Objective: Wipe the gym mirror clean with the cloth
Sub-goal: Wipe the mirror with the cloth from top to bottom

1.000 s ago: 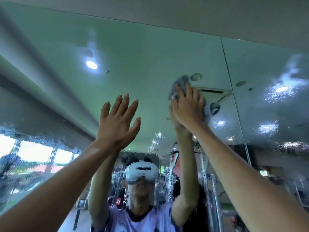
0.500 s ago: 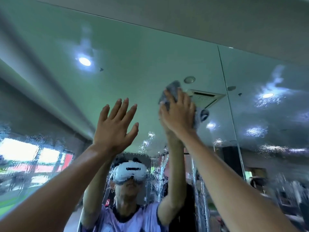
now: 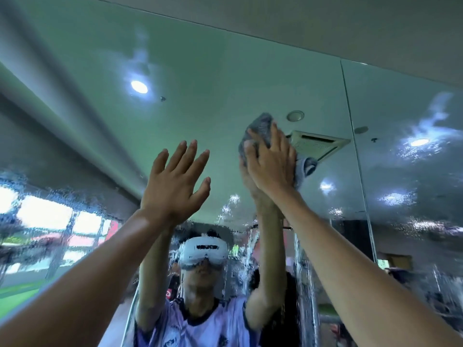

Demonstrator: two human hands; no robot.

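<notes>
The right hand [image 3: 271, 164] lies with fingers nearly straight and close together over a bunched grey cloth [image 3: 260, 123], pressing it flat against the large wall mirror [image 3: 225, 71] rather than curling round it. The left hand [image 3: 175, 181] is raised beside it with fingers spread and straight, holding nothing. Against the picture of a second ago, the cloth and right hand have slid a little to the left, further from the thin vertical seam between mirror panels [image 3: 350, 121] and from the reflected square ceiling vent [image 3: 318, 144]. The left hand has kept its open pose, and the gap between the two hands is much the same. The middle of the cloth is hidden under the right palm, so only its two ends show. Whether the left palm really touches the glass I cannot tell from here, since the hand covers its own reflection. The lower part of the mirror is streaked and beaded with wet, which blurs the reflected white headset [image 3: 204, 249] and the room behind. Both forearms are cut off at the bottom edge. The cloth sits high on the glass, its long axis running diagonally from upper left, above the fingertips, down to lower right past the heel of the hand
</notes>
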